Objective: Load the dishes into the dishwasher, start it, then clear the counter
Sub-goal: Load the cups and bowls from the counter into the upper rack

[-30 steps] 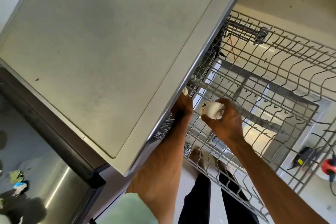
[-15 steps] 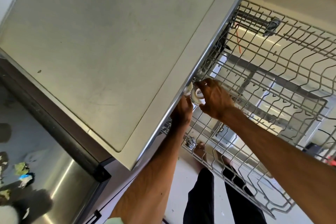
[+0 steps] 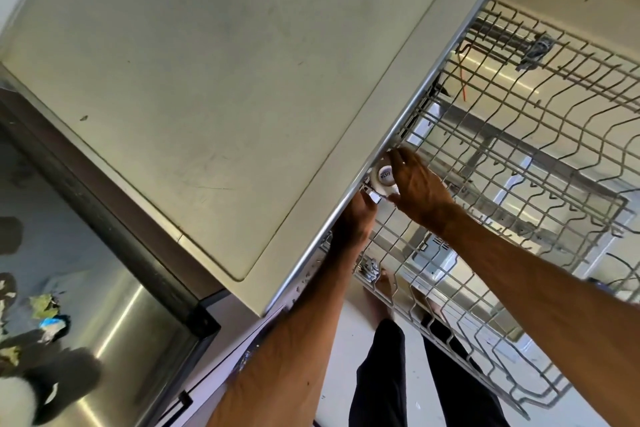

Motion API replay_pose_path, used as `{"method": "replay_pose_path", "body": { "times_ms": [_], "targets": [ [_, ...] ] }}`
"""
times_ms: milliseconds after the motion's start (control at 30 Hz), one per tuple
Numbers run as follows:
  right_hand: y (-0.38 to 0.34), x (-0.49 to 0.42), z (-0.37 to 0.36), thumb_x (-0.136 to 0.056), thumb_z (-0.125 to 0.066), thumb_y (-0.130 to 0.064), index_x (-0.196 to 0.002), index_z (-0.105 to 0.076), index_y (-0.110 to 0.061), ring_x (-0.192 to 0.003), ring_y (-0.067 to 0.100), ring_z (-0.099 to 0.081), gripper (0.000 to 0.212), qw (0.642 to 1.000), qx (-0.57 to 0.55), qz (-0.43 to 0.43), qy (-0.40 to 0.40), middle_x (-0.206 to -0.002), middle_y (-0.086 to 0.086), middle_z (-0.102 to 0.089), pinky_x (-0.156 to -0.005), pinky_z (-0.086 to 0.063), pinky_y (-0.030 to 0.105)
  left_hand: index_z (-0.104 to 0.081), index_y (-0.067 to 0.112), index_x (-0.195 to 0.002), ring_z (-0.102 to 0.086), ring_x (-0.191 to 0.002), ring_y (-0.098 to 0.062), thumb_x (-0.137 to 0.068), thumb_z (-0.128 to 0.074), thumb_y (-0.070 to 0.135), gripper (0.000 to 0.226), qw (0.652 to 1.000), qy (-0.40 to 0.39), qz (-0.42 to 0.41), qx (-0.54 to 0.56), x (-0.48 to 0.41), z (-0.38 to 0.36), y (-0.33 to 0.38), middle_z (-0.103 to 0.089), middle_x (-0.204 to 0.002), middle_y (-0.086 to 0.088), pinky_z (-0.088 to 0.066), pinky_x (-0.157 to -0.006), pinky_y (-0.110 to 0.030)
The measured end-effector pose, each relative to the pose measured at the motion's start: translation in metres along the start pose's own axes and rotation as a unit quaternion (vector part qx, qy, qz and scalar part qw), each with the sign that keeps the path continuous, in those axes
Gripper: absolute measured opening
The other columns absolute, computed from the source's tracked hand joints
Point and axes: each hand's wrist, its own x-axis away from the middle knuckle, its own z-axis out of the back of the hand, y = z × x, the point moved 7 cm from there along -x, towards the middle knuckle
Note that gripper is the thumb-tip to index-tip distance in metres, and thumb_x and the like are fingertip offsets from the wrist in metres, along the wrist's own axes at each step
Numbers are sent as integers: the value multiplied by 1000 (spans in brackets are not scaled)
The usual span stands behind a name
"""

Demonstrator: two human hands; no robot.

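The grey wire dishwasher rack (image 3: 540, 87) is pulled out to the right of the counter. My right hand (image 3: 417, 191) grips a small white cup (image 3: 382, 178) with a printed label, held at the rack's corner right against the counter edge. My left hand (image 3: 353, 222) reaches up from below the counter edge just left of the cup, its fingers partly hidden. It pinches a small clear shiny piece (image 3: 371, 196) that touches the cup's underside. The rack holds no dishes that I can see.
The pale countertop (image 3: 207, 80) fills the upper left and overhangs the rack's corner. A stainless sink (image 3: 121, 340) with food scraps (image 3: 43, 305) lies at the lower left. My legs and bare feet (image 3: 381, 291) stand below the rack.
My right hand has carried the white cup left and up, from the middle of the rack to its corner beside the counter edge, meeting my left hand there.
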Motion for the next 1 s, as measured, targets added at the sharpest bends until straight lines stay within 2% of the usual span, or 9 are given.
{"method": "replay_pose_path", "body": {
  "times_ms": [67,167,233,333,400,467,533,733,1000],
  "targets": [
    [6,3,0,-70,-87,-9,-149,-29,-6,-127,33,-50,98,999,-41,-10,15,-146,18,-36,-94,-56,42,-57,-12,-123,-56,-87,-24,-104,-49,11,31,1000,-2,11,-23,1,-4,-7,-62,-120,-29,-28,-55,0],
    [7,6,2,-69,-88,-6,-140,-40,-2,-120,35,-54,85,997,-60,-7,41,-140,21,-39,-90,-58,45,-57,-15,-117,-37,-86,-16,-101,-52,7,28,999,1,21,-34,3,-8,-13,-63,-113,-30,-24,-54,-3],
    [5,11,3,-70,-88,-6,-138,-41,-2,-116,36,-56,83,996,-63,-1,56,-139,23,-40,-88,-59,45,-60,-18,-106,-42,-78,-19,-93,-62,0,22,998,31,35,-35,5,-4,-14,-66,-101,-31,-20,-56,-7],
    [2,19,8,-71,-88,-8,-135,-46,-3,-111,37,-60,76,994,-66,-16,85,-139,23,-42,-83,-60,44,-63,-13,-92,-65,-61,-33,-69,-77,-12,27,995,100,25,-16,9,-1,-16,-68,-78,-26,-48,-48,-28],
    [-2,28,15,-72,-88,-11,-130,-49,-4,-107,36,-62,70,989,-83,-39,119,-138,19,-44,-81,-60,44,-63,-11,-110,-69,-86,-40,-77,-72,-8,35,995,101,1,-4,13,-2,-14,-70,-96,-27,-57,-71,-43],
    [-8,41,23,-76,-85,-15,-125,-53,-6,-108,31,-62,59,979,-108,-59,162,-133,14,-48,-83,-59,42,-57,-7,-127,-63,-109,-39,-83,-67,1,46,996,87,-6,-6,19,-3,-13,-66,-118,-25,-51,-92,-43],
    [-19,61,34,-81,-80,-16,-117,-59,-6,-102,24,-61,43,966,-135,-65,211,-122,10,-55,-80,-58,37,-51,-3,-135,-58,-119,-35,-84,-68,8,55,996,79,-22,-22,30,-4,-14,-61,-129,-22,-49,-101,-44],
    [-63,120,74,-93,-67,-10,-109,-65,-6,-82,13,-66,16,913,-275,-134,272,-102,4,-66,-66,-60,37,-42,10,-144,-49,-131,-21,-93,-56,23,54,997,38,-73,-1,95,20,0,-52,-140,-9,-46,-106,-41],
    [-164,147,160,-98,-63,-15,-108,-70,-10,-81,7,-70,13,894,-326,-26,305,-96,-1,-73,-63,-58,24,-39,35,-138,-54,-121,-11,-100,-51,23,41,996,64,-51,39,194,112,19,-54,-136,8,-48,-100,-34]
  ]
}}
